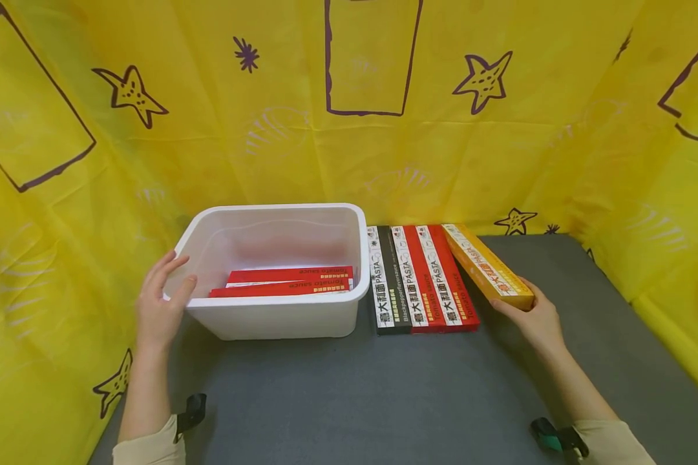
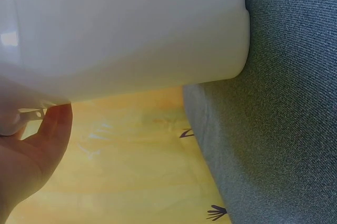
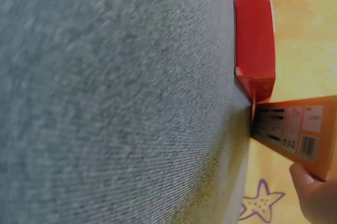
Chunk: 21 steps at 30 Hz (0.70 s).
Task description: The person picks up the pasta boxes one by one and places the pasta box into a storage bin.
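Right hand [image 1: 538,320] grips near end of yellow pasta box [image 1: 488,268], that end raised off gray tabletop [image 1: 349,400]. Left hand [image 1: 161,300] holds rim of white bin [image 1: 279,321]; red boxes [image 1: 285,287] inside. Between bin and yellow box: black box [image 1: 392,284], two red pasta boxes [image 1: 433,278]. Yellow patterned cloth [image 1: 291,168] behind, both sides.

The head view is bright and evenly lit, apparently from above, the yellow printed cloth backdrop [image 1: 302,171] strongly saturated. Soft shadows darken the matte grey fabric-covered worktop [image 1: 349,400] beside the white rectangular plastic tub [image 1: 279,321]. In the dimmer left wrist view, small white highlights glare on the tub's glossy wall, its lower side shaded. The right wrist view is soft: the worktop's weave blurs, and small print on the yellow-orange cardboard box [image 3: 295,129] is unreadable.
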Each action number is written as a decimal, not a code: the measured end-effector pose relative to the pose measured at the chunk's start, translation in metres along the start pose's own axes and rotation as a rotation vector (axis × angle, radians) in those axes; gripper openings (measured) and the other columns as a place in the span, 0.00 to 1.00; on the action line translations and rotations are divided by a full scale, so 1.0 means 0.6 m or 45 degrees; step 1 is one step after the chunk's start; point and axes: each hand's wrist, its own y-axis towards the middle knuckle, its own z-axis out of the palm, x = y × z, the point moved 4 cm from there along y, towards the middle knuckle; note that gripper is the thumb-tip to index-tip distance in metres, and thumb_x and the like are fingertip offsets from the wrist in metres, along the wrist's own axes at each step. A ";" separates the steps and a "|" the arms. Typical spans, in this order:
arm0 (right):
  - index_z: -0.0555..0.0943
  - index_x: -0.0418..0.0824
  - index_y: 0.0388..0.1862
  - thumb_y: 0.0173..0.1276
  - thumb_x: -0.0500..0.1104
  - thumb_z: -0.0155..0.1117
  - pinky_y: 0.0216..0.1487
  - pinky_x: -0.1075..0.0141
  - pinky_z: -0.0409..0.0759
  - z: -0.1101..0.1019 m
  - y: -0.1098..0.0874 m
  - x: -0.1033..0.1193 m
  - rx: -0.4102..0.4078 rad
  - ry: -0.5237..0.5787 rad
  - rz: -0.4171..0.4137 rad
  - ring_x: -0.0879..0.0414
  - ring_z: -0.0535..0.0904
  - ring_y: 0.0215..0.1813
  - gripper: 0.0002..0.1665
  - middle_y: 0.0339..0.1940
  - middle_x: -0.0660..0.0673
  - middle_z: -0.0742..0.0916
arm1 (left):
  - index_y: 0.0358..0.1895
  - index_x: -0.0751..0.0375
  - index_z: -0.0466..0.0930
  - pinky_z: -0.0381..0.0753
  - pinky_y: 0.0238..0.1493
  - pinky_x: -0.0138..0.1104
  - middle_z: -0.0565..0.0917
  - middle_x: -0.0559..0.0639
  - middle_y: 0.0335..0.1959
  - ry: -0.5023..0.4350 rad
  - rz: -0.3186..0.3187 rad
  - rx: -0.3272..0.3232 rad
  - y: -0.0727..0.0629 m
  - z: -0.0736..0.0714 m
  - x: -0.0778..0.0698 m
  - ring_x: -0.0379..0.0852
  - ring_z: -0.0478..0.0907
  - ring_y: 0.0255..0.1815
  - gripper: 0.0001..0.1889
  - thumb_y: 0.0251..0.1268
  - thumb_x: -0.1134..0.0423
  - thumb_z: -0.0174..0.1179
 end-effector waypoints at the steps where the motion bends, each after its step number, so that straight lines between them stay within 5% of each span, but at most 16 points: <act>1: 0.59 0.37 0.76 0.61 0.57 0.70 0.43 0.74 0.70 -0.001 0.000 0.002 -0.029 0.038 0.010 0.51 0.71 0.55 0.52 0.65 0.32 0.73 | 0.64 0.57 0.76 0.47 0.72 0.58 0.68 0.49 0.72 -0.002 0.001 -0.001 -0.001 0.000 0.000 0.51 0.58 0.74 0.23 0.66 0.58 0.57; 6: 0.65 0.35 0.72 0.60 0.48 0.73 0.39 0.81 0.71 -0.010 0.001 0.011 -0.133 0.370 0.094 0.66 0.72 0.44 0.45 0.52 0.49 0.79 | 0.63 0.58 0.76 0.48 0.72 0.57 0.68 0.50 0.71 -0.010 0.019 -0.013 -0.003 0.000 -0.003 0.51 0.59 0.73 0.23 0.65 0.59 0.57; 11: 0.70 0.38 0.65 0.59 0.40 0.73 0.40 0.81 0.76 -0.022 0.000 0.015 -0.144 0.812 0.172 0.69 0.77 0.41 0.36 0.42 0.57 0.79 | 0.63 0.59 0.76 0.47 0.72 0.56 0.68 0.50 0.71 -0.016 0.018 -0.018 -0.002 0.000 -0.003 0.51 0.58 0.73 0.23 0.66 0.60 0.57; 21: 0.78 0.46 0.51 0.62 0.31 0.68 0.42 0.77 0.80 -0.038 -0.014 0.035 -0.071 1.105 0.038 0.67 0.82 0.40 0.20 0.42 0.54 0.82 | 0.64 0.57 0.76 0.47 0.72 0.58 0.68 0.49 0.72 -0.013 -0.003 -0.010 -0.002 0.001 0.001 0.50 0.58 0.74 0.24 0.65 0.59 0.57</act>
